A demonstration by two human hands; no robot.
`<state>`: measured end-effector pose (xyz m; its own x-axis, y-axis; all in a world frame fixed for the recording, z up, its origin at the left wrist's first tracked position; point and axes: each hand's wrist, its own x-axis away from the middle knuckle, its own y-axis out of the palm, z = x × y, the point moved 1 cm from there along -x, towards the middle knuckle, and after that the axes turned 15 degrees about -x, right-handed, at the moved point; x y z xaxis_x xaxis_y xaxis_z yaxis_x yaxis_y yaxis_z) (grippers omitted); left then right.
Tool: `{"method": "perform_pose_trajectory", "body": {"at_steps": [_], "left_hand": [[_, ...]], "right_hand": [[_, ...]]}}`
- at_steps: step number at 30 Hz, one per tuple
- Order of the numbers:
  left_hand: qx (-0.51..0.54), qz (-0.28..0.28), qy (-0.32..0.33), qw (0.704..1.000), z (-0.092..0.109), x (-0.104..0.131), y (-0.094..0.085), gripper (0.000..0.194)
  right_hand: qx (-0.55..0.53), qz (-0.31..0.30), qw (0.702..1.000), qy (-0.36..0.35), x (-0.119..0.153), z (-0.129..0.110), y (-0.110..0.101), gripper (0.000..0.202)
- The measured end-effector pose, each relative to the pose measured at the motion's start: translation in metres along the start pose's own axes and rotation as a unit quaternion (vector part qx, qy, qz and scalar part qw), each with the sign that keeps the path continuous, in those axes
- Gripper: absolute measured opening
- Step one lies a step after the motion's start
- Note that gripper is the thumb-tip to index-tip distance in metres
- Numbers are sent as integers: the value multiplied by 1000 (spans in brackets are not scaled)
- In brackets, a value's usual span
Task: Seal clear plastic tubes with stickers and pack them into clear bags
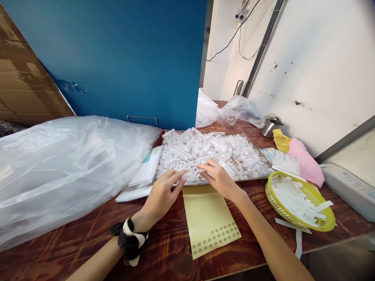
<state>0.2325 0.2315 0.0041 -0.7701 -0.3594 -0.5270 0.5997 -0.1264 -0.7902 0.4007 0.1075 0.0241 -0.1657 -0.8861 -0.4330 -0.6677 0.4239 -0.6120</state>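
Note:
Over the front edge of a heap of small clear plastic tubes [216, 144], my left hand [166, 191] and my right hand [218, 177] face each other with fingertips a short way apart. Thumb and index finger of each hand are curled toward one another in a loose pinch. Anything between them is too clear and small to make out against the heap. Below my hands lies a yellow sticker sheet [209, 218], with rows of small round grey stickers left near its lower edge. The heap rests in a shallow cardboard tray [249, 141].
A big translucent plastic bag [67, 168] fills the left side, beside flat white packets [146, 171]. On the right stands a yellow basket [271, 199] of white strips, near a pink cloth [306, 160] and a metal cup [271, 128]. A blue panel [125, 58] rises behind.

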Motion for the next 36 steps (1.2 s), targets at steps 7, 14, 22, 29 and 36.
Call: {"method": "perform_pose_trajectory", "body": {"at_steps": [7,14,22,29,36], "left_hand": [[17,-36,-15,999,-2,2,3,31],[64,-19,-26,997,2,-2,-1,27],[69,50,3,996,3,2,1,6],[34,90,53,994,4,2,-2,6],[33,77,86,993,6,1,-3,8]], "right_hand": [[-78,99,992,23,1,-3,2,16],[-189,94,977,42,1,-11,14,19],[-227,69,967,89,3,-14,23,31],[-232,36,967,93,3,-17,22,29],[-285,43,946,150,5,-15,29,26]]}}
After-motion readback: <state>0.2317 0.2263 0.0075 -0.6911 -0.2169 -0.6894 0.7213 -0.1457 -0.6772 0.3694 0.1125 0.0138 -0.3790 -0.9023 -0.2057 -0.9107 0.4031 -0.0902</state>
